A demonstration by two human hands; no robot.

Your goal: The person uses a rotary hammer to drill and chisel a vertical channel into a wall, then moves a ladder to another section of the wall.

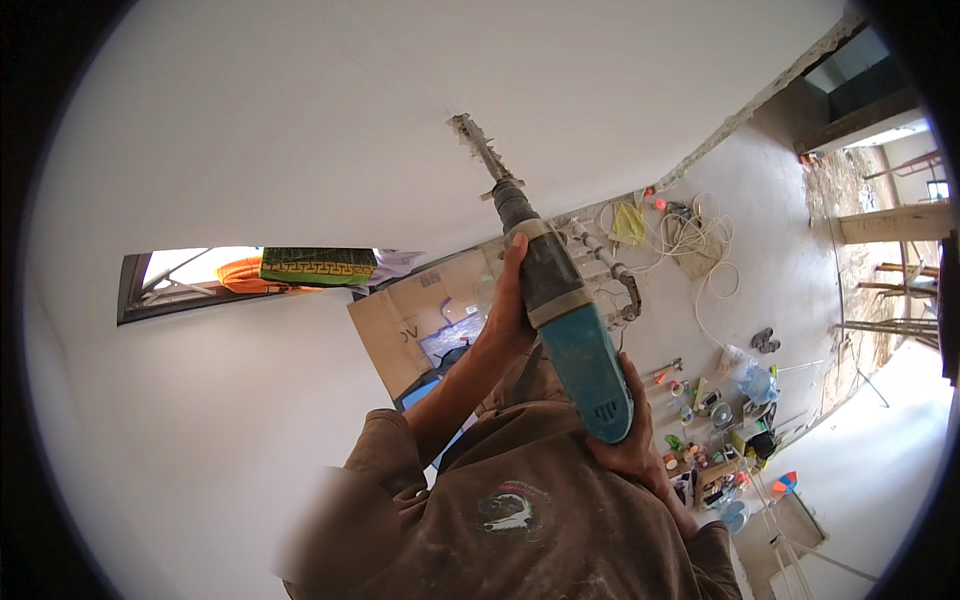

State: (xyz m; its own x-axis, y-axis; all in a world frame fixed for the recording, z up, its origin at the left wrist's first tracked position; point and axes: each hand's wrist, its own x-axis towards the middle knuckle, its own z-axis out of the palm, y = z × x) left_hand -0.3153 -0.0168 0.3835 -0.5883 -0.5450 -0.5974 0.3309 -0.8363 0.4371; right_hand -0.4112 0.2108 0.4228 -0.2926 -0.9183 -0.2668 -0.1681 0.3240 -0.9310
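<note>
A teal and black rotary hammer (585, 355) slants across the middle of the view, its nose toward the white wall (330, 120). My left hand (513, 295) is closed round the black front part of its body, the thumb lying along the side. At the rear end, my right hand (632, 440) grips the tool; most of its fingers are hidden behind the teal housing. A narrow rough groove (480, 150) with ragged edges runs in the wall just ahead of the nose. The bit lines up with this groove, but I cannot tell how deep its tip sits.
A window opening (190, 280) with orange and green cloth (318, 266) is at the left. Flattened cardboard (385, 335) lies below. A white cable (705, 300) coils across the floor at the right. Several tools, bottles and a clear water jug (757, 383) stand beyond, near dark sandals (766, 341).
</note>
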